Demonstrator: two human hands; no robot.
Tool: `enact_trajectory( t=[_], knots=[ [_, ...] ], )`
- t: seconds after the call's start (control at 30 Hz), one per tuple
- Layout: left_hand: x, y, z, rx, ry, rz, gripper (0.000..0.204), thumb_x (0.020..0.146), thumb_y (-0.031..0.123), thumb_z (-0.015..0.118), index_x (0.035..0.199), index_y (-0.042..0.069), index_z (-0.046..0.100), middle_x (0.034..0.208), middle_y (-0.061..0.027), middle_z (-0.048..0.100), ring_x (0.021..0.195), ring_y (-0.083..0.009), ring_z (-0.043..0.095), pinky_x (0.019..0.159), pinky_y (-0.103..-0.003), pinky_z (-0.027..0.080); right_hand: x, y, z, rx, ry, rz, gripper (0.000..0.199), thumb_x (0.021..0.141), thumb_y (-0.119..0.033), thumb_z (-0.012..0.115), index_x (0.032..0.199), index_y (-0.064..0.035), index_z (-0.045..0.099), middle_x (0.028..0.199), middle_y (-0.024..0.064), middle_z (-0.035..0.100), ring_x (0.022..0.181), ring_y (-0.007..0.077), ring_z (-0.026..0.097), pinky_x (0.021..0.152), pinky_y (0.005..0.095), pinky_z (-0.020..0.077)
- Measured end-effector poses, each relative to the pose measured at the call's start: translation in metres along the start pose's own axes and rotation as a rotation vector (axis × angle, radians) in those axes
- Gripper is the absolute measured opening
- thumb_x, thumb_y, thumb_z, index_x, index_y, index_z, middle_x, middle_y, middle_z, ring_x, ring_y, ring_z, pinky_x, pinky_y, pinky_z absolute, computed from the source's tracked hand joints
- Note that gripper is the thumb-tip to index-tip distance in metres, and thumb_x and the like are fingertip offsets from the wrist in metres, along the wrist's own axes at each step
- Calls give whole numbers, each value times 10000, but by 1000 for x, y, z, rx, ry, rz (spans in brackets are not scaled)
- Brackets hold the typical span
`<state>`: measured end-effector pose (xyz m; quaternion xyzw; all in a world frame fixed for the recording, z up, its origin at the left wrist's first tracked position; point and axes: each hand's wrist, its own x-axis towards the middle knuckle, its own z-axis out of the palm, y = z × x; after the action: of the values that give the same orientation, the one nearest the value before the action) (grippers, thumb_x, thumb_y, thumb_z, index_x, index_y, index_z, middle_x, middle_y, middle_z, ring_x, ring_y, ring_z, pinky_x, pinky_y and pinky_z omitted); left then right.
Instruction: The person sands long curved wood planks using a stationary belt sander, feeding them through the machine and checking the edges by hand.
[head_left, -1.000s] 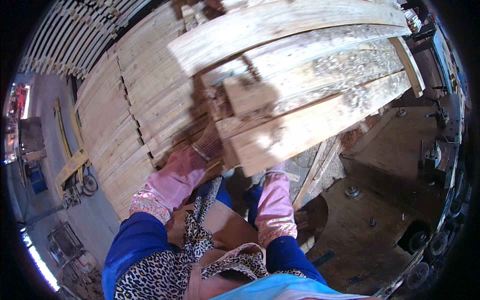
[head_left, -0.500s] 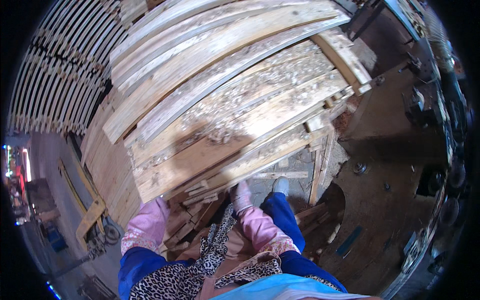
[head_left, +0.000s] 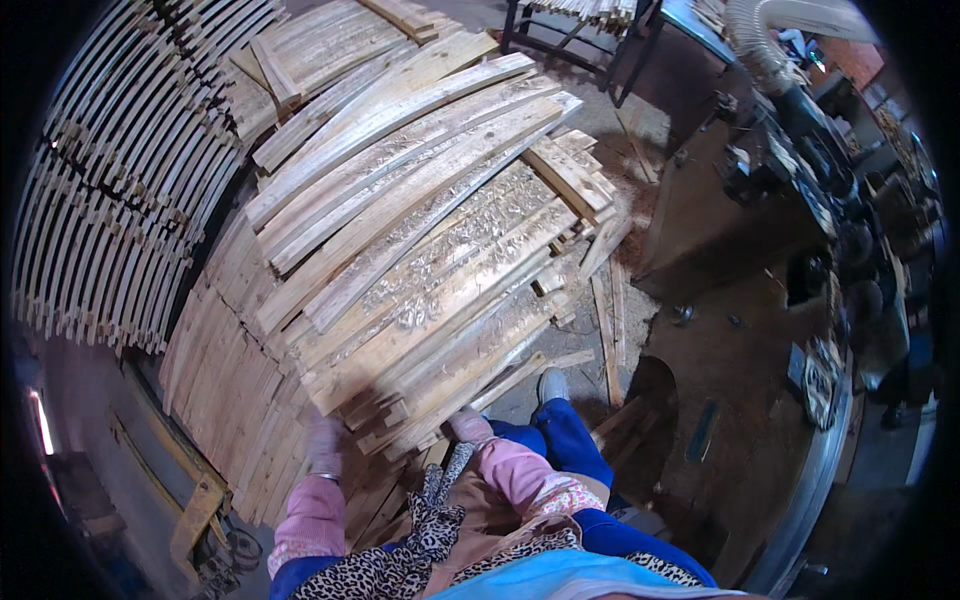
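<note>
Both my hands wear pale pinkish gloves and are at the near side of a large stack of rough wooden planks [head_left: 440, 325]. My left hand [head_left: 325, 445] is at the stack's near left corner, beside the end of a plank. It is blurred and its fingers do not show clearly. My right hand [head_left: 468, 426] is at the near edge, close to the short, uneven plank ends. Its fingers are hidden, so whether it grips a plank cannot be made out. Wood shavings lie scattered over the upper planks.
Tall stacks of spaced slats [head_left: 110, 210] rise at the far left. A yellow metal frame [head_left: 200, 510] stands at the lower left. On the right is a brown machine table [head_left: 740, 400], with a ribbed hose [head_left: 755, 45] beyond it. Loose wood strips [head_left: 606, 335] lean near my foot.
The view has shifted, so the plank stack appears lower and more of the far workshop shows. My left hand, largely hidden before, now shows beside the stack's corner. My right hand appears lower.
</note>
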<state>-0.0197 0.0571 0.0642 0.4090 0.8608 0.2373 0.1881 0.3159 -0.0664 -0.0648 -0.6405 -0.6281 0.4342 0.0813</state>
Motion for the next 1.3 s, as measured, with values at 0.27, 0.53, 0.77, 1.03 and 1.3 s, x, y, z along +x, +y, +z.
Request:
enact_trajectory(
  t=[0.27, 0.53, 0.77, 1.03, 1.3],
  knots=[
    [-68, 279, -123, -605, -319, 1149, 555, 930, 195, 659, 1416, -38, 524, 1369, -206, 594, 1231, -280, 606, 1024, -387, 500, -92, -89, -92, 611, 447, 277, 619, 953, -400, 615, 1491, -121, 491, 1350, 250, 631, 1273, 380, 597, 1047, 417, 470],
    [-74, 421, -63, 645, -203, 1327, 583, 847, 322, 724, 1331, 22, 600, 1427, -213, 576, 1301, -329, 577, 1028, -407, 528, -210, -127, -132, 753, 591, 40, 585, 978, -223, 656, 1501, -38, 470, 1282, 170, 669, 1161, 241, 640, 1017, 343, 496],
    [-84, 426, -53, 146, -532, 1187, 533, 866, 474, 717, 1090, -8, 738, 1095, -202, 736, 965, -311, 729, 859, -405, 585, -271, -165, -182, 778, 788, -146, 634, 970, -116, 702, 1540, -38, 437, 1342, 95, 643, 1230, 158, 599, 1071, 300, 470],
    [-328, 372, -37, -736, -1344, 896, 493, 911, 380, 721, 1222, -1, 686, 1040, -185, 738, 929, -284, 711, 832, -389, 561, -322, -182, -281, -101, 1196, 192, 814, 890, -311, 736, 1598, -221, 346, 1239, 243, 579, 1137, 389, 632, 971, 473, 506],
    [-96, 475, -35, 15, 14, 1366, 723, 885, 518, 682, 1416, 40, 570, 1366, -230, 624, 1244, -380, 607, 1067, -430, 479, -584, -175, -225, -101, 1451, 687, 669, 889, -234, 739, 1504, -108, 508, 1331, 165, 608, 1276, 292, 580, 1084, 364, 452]
  ],
)
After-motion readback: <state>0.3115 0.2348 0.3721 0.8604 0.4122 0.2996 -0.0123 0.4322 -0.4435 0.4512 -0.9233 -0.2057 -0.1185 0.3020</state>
